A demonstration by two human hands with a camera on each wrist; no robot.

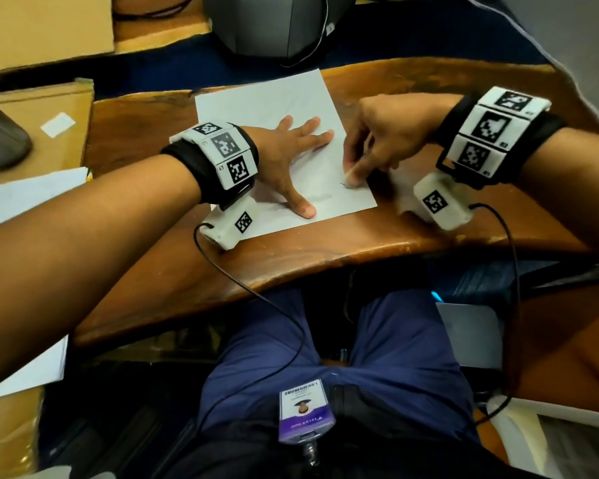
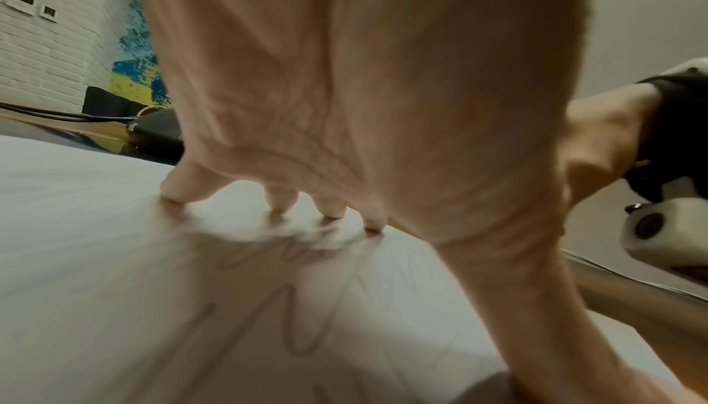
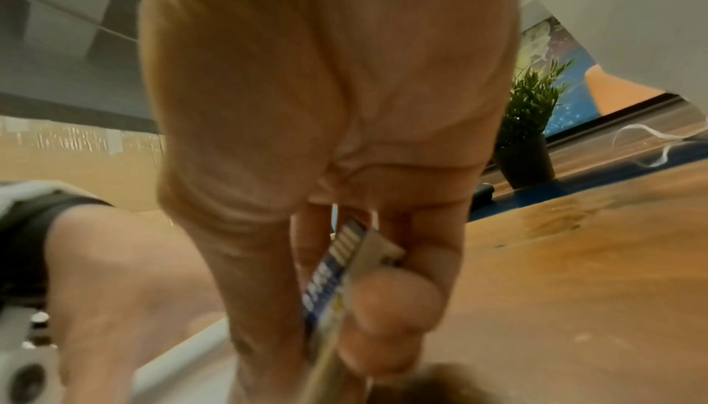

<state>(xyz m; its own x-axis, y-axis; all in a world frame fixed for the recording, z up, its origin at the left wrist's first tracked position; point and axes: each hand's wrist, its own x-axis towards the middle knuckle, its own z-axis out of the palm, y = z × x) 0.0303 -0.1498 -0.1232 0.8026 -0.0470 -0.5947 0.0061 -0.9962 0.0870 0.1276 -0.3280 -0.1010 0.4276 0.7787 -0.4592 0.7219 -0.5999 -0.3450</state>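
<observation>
A white sheet of paper (image 1: 267,98) lies on the wooden desk (image 1: 325,257). My left hand (image 1: 293,157) presses flat on it with the fingers spread, and its fingertips (image 2: 333,210) touch the sheet. Faint pencil scribbles (image 2: 299,319) cross the paper (image 2: 95,259) in the left wrist view. My right hand (image 1: 357,167) pinches a small white eraser (image 1: 351,181) against the sheet near its right edge, beside a short dark mark. The right wrist view shows the eraser (image 3: 333,283) in a blue printed sleeve, held between thumb and fingers.
A grey rounded object (image 1: 274,22) with a white cable sits beyond the paper. Cardboard boxes (image 1: 49,108) and loose white sheets (image 1: 21,198) lie to the left. A potted plant (image 3: 528,126) stands at the far end of the desk. Cables hang from both wrist cameras.
</observation>
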